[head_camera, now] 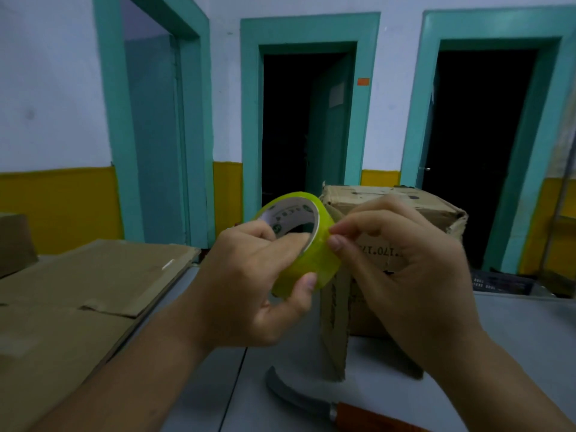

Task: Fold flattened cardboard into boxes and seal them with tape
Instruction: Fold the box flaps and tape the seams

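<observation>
Gripping tape roll (307, 260) in left hand (249, 285) | right hand (402, 260) fingertips pinching its edge

tape roll (307, 263) yellow-green | box (402, 213) brown | door frames (249, 120) teal

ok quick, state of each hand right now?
Left hand: grips the yellow-green tape roll, fingers through its core.
Right hand: pinches at the roll's outer layer, apparently the loose end.
</observation>
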Action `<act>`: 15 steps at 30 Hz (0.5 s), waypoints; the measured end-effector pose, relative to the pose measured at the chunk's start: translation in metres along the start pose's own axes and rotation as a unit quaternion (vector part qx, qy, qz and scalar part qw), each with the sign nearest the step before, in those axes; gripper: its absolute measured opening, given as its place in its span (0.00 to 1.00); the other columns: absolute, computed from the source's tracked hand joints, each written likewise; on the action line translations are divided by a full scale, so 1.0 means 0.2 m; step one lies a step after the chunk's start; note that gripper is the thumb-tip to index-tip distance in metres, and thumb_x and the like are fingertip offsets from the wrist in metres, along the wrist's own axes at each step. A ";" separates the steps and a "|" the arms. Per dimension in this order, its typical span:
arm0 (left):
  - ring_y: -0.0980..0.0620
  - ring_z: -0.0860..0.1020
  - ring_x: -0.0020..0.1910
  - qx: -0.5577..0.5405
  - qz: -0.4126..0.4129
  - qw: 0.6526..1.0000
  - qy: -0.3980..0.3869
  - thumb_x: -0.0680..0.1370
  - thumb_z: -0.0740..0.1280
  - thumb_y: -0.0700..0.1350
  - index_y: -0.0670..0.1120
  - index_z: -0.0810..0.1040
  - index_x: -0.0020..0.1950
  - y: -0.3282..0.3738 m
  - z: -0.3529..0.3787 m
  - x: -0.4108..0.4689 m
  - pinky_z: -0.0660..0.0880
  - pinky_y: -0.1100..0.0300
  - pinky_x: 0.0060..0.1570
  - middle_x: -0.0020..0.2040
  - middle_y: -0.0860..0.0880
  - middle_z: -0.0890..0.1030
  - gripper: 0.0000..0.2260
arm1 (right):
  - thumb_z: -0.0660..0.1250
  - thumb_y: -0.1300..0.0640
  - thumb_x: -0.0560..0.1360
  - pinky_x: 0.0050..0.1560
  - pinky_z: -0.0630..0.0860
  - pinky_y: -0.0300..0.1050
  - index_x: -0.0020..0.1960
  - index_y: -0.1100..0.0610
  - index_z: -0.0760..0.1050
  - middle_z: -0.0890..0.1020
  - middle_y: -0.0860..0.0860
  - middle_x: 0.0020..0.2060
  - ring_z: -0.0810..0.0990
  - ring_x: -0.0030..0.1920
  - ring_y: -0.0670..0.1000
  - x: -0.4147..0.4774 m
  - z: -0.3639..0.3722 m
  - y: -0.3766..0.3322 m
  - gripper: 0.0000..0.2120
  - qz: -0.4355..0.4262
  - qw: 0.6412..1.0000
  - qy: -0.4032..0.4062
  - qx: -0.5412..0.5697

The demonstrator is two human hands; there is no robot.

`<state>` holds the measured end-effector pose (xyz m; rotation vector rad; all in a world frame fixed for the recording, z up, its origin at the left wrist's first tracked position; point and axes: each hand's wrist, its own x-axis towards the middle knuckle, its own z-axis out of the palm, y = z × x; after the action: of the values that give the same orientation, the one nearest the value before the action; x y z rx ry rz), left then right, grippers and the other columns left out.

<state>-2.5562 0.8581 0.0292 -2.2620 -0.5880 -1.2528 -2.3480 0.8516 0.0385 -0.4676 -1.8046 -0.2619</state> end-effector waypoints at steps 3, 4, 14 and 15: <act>0.47 0.68 0.29 -0.001 0.010 1.000 -0.007 0.79 0.65 0.46 0.36 0.83 0.49 0.00 -0.01 -0.01 0.68 0.55 0.36 0.34 0.48 0.76 0.14 | 0.68 0.55 0.79 0.48 0.78 0.37 0.51 0.56 0.82 0.81 0.48 0.46 0.80 0.49 0.43 0.01 -0.02 0.01 0.06 -0.011 1.000 -0.017 -0.008; 0.47 0.68 0.29 -0.003 0.013 1.000 -0.009 0.79 0.65 0.46 0.36 0.83 0.49 0.00 0.00 -0.01 0.69 0.53 0.36 0.34 0.48 0.76 0.14 | 0.68 0.55 0.79 0.48 0.78 0.38 0.51 0.57 0.82 0.80 0.48 0.46 0.79 0.48 0.44 0.01 -0.01 0.02 0.07 -0.013 1.000 -0.019 -0.015; 0.49 0.67 0.27 0.003 0.036 0.999 -0.015 0.80 0.66 0.47 0.37 0.83 0.48 0.01 0.00 -0.01 0.67 0.58 0.38 0.30 0.48 0.75 0.13 | 0.58 0.53 0.83 0.43 0.74 0.55 0.51 0.53 0.72 0.72 0.46 0.47 0.73 0.45 0.51 -0.03 0.01 0.01 0.06 0.015 0.996 -0.073 -0.046; 0.49 0.67 0.27 0.002 0.033 0.999 -0.020 0.80 0.66 0.47 0.37 0.83 0.48 0.01 0.00 0.00 0.66 0.59 0.39 0.31 0.48 0.76 0.13 | 0.57 0.52 0.83 0.42 0.74 0.55 0.51 0.52 0.71 0.71 0.46 0.47 0.72 0.45 0.51 -0.03 0.01 0.01 0.06 0.018 0.996 -0.077 -0.050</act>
<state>-2.5551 0.8564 0.0277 -2.2895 -0.5248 -1.1758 -2.3474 0.8538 0.0310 -0.6038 -1.9378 -0.2992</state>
